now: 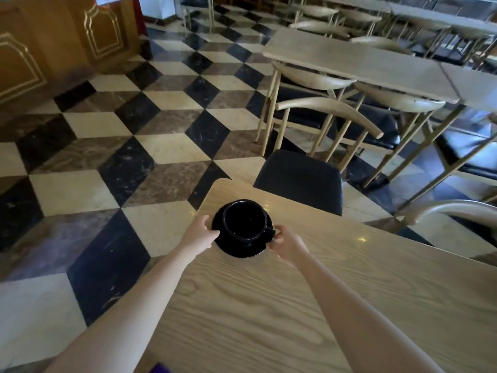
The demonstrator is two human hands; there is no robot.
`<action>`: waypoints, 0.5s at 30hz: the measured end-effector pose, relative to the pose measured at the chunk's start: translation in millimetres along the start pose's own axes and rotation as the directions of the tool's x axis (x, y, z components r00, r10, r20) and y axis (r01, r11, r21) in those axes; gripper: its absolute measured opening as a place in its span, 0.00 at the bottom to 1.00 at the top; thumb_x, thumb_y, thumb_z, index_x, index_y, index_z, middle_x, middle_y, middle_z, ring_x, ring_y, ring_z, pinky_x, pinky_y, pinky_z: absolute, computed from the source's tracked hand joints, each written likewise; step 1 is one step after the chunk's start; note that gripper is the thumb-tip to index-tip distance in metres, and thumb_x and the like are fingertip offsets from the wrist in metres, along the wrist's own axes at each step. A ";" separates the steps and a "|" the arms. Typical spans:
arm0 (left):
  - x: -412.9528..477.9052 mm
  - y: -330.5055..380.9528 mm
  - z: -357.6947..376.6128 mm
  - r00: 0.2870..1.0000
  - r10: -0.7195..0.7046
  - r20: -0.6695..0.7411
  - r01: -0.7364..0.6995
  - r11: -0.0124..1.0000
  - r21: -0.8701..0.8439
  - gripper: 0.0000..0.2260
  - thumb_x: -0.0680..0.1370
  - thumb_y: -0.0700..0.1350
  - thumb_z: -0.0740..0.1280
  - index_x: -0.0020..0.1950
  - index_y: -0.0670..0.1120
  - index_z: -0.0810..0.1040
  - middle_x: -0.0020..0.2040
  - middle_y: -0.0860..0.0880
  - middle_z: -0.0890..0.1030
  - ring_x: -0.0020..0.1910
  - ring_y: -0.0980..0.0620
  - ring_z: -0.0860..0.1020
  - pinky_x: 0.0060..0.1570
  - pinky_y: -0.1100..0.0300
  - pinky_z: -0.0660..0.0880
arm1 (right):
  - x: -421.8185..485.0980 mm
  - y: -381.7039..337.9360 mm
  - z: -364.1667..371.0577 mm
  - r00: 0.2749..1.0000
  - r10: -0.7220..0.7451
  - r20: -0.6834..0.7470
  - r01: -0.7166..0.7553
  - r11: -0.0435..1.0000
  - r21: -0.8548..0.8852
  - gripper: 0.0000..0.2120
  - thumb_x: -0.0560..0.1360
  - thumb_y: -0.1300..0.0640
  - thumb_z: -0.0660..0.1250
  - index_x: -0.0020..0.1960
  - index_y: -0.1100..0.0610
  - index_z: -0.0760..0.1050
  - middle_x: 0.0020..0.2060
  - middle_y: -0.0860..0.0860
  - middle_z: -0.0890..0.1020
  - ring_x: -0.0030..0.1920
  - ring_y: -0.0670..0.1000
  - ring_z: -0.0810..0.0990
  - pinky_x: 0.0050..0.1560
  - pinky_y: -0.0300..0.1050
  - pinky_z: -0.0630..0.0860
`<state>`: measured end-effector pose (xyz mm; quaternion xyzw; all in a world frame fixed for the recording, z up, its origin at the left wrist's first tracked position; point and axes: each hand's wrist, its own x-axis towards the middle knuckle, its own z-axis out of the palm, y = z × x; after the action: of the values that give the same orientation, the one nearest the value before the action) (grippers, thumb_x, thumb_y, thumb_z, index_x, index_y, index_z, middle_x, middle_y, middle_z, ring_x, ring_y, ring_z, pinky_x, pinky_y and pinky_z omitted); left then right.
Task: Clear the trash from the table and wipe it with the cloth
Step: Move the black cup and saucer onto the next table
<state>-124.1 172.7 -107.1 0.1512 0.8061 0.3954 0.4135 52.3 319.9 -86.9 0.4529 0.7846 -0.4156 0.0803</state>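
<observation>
A black cup (pixel 244 221) sits on a black saucer (pixel 242 249) near the far left corner of a light wooden table (pixel 282 305). My left hand (pixel 197 234) grips the saucer's left rim, thumb on top. On the other side, my right hand (pixel 289 244) pinches the saucer's right rim, close to the cup's handle. Whether the saucer rests on the table or is lifted a little cannot be told. A small purple thing (pixel 158 368) shows at the bottom edge of the table; no other cloth or trash shows.
A black-cushioned chair (pixel 300 180) stands tucked at the table's far side. More wooden tables (pixel 357 61) and chairs (pixel 330 114) fill the right and back. A checkered marble floor (pixel 107 157) lies to the left, with a wooden counter (pixel 53 41) beyond it.
</observation>
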 end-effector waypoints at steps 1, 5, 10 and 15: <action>3.7 1.3 2.4 1.000 0.021 0.014 -0.021 0.999 -0.026 0.27 0.76 0.41 0.67 0.73 0.48 0.62 0.66 0.44 0.71 0.50 0.50 0.75 0.40 0.59 0.80 | 2.7 -0.7 2.1 1.000 -0.013 -0.017 0.013 1.000 0.001 0.27 0.73 0.57 0.67 0.70 0.57 0.65 0.57 0.56 0.78 0.54 0.58 0.79 0.54 0.52 0.78; 17.4 11.3 5.9 0.990 0.139 0.025 -0.141 0.976 0.169 0.12 0.72 0.46 0.66 0.54 0.57 0.73 0.46 0.57 0.79 0.40 0.54 0.80 0.36 0.52 0.83 | 10.5 -5.1 6.0 0.999 -0.012 -0.037 0.014 0.998 0.054 0.21 0.72 0.60 0.68 0.63 0.58 0.70 0.49 0.53 0.79 0.46 0.56 0.83 0.49 0.52 0.80; 25.7 21.5 8.5 0.997 0.079 0.022 -0.082 0.976 0.203 0.08 0.76 0.41 0.62 0.52 0.51 0.72 0.45 0.49 0.79 0.41 0.46 0.81 0.36 0.47 0.83 | 15.6 -10.0 7.3 1.000 0.006 -0.014 -0.005 0.996 0.090 0.17 0.72 0.67 0.64 0.59 0.55 0.72 0.38 0.45 0.78 0.33 0.50 0.83 0.31 0.38 0.79; 26.1 26.5 13.2 1.000 0.013 -0.010 -0.010 0.972 0.236 0.09 0.76 0.33 0.57 0.53 0.41 0.74 0.50 0.40 0.79 0.46 0.38 0.80 0.34 0.43 0.82 | 14.3 -13.3 5.9 0.999 -0.003 -0.035 0.005 0.998 0.060 0.16 0.72 0.68 0.61 0.57 0.56 0.73 0.39 0.47 0.79 0.34 0.46 0.79 0.26 0.33 0.73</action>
<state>-131.9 211.4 -105.7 0.2016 0.8488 0.3002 0.3857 32.2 321.6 -90.2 0.4607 0.7740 -0.4312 0.0524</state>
